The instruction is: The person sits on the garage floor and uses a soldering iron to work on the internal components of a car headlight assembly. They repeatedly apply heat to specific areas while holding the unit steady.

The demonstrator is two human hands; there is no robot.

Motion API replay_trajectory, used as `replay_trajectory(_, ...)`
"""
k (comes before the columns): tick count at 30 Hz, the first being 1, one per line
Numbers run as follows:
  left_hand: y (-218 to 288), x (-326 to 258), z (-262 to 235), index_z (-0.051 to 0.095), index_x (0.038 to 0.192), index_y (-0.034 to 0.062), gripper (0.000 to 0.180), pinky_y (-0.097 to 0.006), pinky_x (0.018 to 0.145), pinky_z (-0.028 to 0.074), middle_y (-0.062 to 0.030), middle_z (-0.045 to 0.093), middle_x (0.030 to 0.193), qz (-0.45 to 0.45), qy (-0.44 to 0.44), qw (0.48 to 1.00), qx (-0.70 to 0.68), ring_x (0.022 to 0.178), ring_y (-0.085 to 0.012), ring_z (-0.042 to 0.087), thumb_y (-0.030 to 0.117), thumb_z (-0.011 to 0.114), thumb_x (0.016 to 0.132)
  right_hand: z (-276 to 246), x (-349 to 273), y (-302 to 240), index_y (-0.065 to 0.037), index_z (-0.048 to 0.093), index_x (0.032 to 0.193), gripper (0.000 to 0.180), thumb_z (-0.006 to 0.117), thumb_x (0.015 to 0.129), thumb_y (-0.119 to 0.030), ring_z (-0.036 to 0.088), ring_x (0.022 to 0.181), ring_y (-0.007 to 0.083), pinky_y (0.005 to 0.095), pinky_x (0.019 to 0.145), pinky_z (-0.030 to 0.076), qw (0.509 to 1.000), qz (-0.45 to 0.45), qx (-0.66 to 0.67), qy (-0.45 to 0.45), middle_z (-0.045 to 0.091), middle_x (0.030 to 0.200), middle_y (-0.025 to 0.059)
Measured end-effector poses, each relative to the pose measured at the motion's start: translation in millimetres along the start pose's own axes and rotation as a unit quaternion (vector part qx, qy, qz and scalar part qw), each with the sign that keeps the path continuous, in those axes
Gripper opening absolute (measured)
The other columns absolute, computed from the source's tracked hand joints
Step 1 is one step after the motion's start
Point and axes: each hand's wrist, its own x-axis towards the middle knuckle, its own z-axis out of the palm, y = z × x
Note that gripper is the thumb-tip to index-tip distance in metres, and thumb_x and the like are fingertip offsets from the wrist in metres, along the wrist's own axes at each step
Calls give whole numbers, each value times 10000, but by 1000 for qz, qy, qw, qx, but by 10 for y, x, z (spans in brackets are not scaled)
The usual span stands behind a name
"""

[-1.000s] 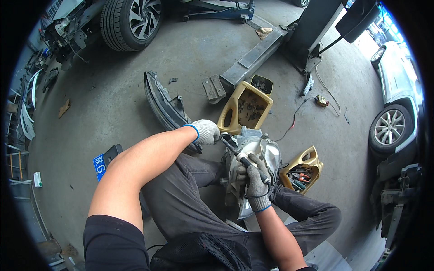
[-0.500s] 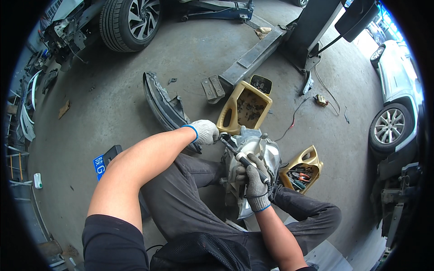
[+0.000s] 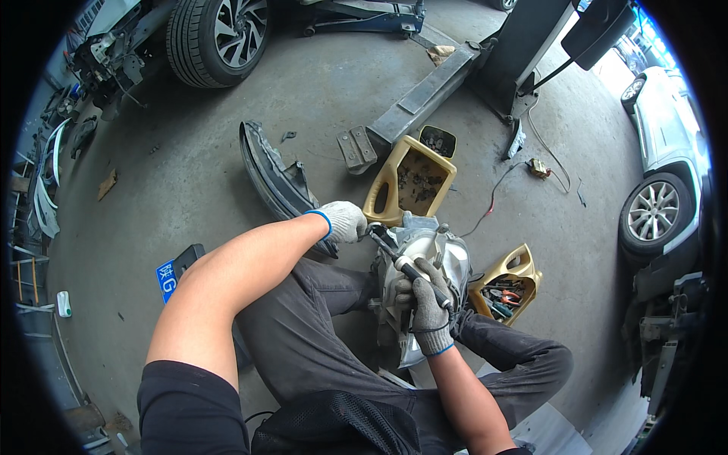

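A car headlight (image 3: 447, 254) with a clear lens and grey housing rests between my legs. My gloved right hand (image 3: 429, 307) is wrapped round a soldering iron (image 3: 404, 265) with a black-and-white handle, its cord looped by the wrist. The iron points up and left over the headlight's edge. At its tip my gloved left hand (image 3: 345, 222) is closed, fingers pressed together; what they pinch is too small to make out. Just beyond sits a cut-open gold jug (image 3: 373, 206) with dark bits inside.
A second cut jug (image 3: 534, 282) holds pliers and other tools to the right. A long dark trim part (image 3: 265, 171) lies left of the jugs. Ahead are a lift arm (image 3: 425, 95) and its post (image 3: 523, 57). A white car (image 3: 667, 129) stands at right, a car wheel (image 3: 220, 38) far left.
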Motion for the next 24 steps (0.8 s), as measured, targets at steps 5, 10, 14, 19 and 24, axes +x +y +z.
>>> replay_trajectory(5, 5, 2, 1, 746, 966, 102, 252, -397, 762, 527, -141, 715, 860, -3, 0, 1000, 2, 825, -306, 687, 186, 674, 740, 32, -3, -45, 6, 454, 1334, 398, 488, 942, -55, 467, 655, 51, 157, 544, 382, 1000, 13, 22, -13, 555, 862, 62)
replay_trajectory(10, -4, 13, 8, 746, 974, 106, 258, -404, 770, 525, -145, 714, 867, -1, -1, 1000, 13, 832, -310, 685, 186, 673, 740, 49, -7, -51, 5, 454, 1318, 378, 490, 947, -56, 436, 645, 43, 150, 534, 360, 999, 9, 27, -16, 525, 837, 38)
replay_trajectory(14, -2, 16, 2, 745, 981, 107, 264, -406, 770, 525, -146, 713, 869, 2, -3, 1000, 20, 831, -311, 685, 185, 673, 740, 59, -13, -38, 4, 437, 1351, 410, 492, 949, -61, 448, 652, 46, 151, 539, 373, 1000, 1, 14, -4, 541, 856, 52)
replay_trajectory(19, 20, 7, -17, 745, 985, 105, 265, -402, 770, 527, -144, 715, 872, -6, -11, 1000, 7, 830, -307, 687, 186, 674, 743, 5, -5, -2, -1, 425, 1375, 434, 497, 953, -69, 474, 666, 51, 148, 545, 388, 1000, -1, 14, -11, 576, 899, 83)
replay_trajectory(24, 12, 2, -12, 746, 987, 103, 265, -399, 769, 529, -144, 716, 867, -6, -6, 1000, 7, 827, -304, 689, 185, 672, 746, 14, -12, 2, -4, 431, 1368, 424, 501, 954, -67, 465, 662, 43, 141, 537, 376, 1000, 0, 24, -11, 568, 889, 74)
